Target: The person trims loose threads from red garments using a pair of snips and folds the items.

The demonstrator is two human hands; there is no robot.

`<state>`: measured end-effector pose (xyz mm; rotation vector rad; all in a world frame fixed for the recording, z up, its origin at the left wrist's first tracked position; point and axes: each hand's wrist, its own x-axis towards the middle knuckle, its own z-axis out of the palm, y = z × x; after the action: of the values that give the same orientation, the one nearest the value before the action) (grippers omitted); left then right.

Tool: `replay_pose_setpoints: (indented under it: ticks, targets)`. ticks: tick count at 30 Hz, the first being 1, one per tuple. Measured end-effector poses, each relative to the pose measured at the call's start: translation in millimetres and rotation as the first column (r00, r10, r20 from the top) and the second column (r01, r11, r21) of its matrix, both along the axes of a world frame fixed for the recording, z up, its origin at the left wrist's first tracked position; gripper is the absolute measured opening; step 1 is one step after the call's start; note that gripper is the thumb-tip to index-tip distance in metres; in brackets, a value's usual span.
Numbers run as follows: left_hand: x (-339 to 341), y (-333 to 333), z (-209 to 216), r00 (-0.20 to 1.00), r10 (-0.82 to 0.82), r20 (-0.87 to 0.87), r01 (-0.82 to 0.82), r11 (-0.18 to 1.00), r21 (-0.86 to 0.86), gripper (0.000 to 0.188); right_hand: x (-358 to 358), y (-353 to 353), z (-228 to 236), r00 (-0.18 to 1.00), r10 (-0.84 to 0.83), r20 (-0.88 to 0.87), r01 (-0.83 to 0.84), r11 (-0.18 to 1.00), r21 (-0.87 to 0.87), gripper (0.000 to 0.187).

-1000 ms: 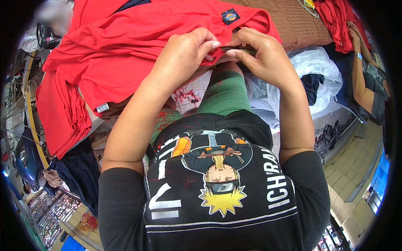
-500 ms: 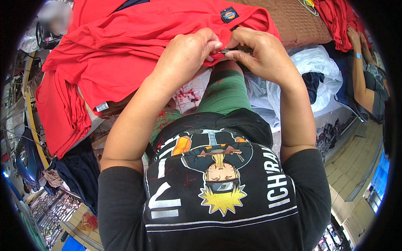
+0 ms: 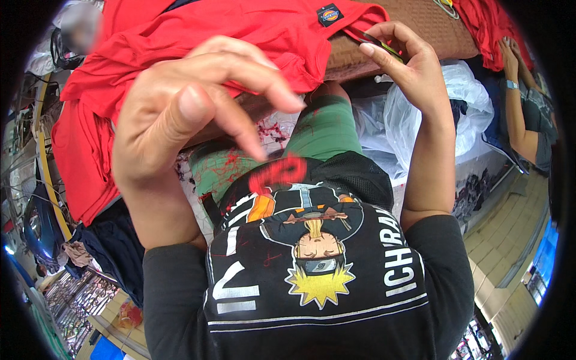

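The left hand (image 3: pixel 198 108) is hovering close under the camera with its fingers spread and loosely curled, gripping nothing, and its outline is blurring in the frame. The right hand (image 3: pixel 408 72) is sitting farther off and to the right, its thumb and fingers pinching a small dark tool (image 3: pixel 378 42); whether that is a thread snip or a blade is too small to tell. The tool's tip is lying just beside the near right edge of the red garment (image 3: pixel 240 30), which is spreading across the far left of the scene and draping over a brown woven surface (image 3: pixel 420 27). A small dark label (image 3: pixel 330 14) is showing on the cloth near that edge.

Judging by this, the step in hand looks like trimming along the garment's edge, with 1 hand free between holds. The next move is probably calling for the left hand to pinch the cloth flat beside the tool, so that the right hand is working against taut fabric and cutting nothing else. A clear plastic bag (image 3: pixel 462 102) is bulging to the right, near the person's lap.
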<state>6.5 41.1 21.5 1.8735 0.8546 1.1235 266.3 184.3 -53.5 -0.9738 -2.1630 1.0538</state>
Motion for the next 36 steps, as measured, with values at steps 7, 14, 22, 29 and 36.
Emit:
replay_pose_setpoints:
  ticks: [7, 14, 22, 29, 36]
  targets:
    - [25.5, 13.9, -38.3, 0.837, 0.292, -0.462, -0.231, 0.955, 0.185, 0.018, -4.3, -5.4, -46.1, 0.953, 0.277, -0.123, -0.301, 0.825, -0.478, 0.033]
    - [34.1, 30.7, -92.4, 0.817, 0.461, -0.346, -0.514, 0.855, -0.074, 0.037, -22.3, -11.9, -36.4, 0.956, 0.11, -0.272, -0.266, 0.714, -0.647, 0.028]
    - [36.7, 35.8, -97.5, 0.802, 0.594, -0.064, -0.596, 0.802, -0.025, 0.023, -42.0, -23.0, -25.7, 0.934, -0.025, -0.356, -0.205, 0.779, -0.592, 0.03]
    - [29.7, 32.8, -85.6, 0.799, 0.551, -0.241, -0.48, 0.825, 0.298, 0.022, -47.1, -19.2, -25.8, 0.929, -0.051, -0.367, -0.236, 0.682, -0.692, 0.027]
    - [30.7, 33.0, -82.0, 0.722, 0.629, -0.288, -0.531, 0.77, 0.352, 0.012, -52.2, -28.6, -25.0, 0.905, -0.109, -0.412, -0.232, 0.686, -0.689, 0.026]
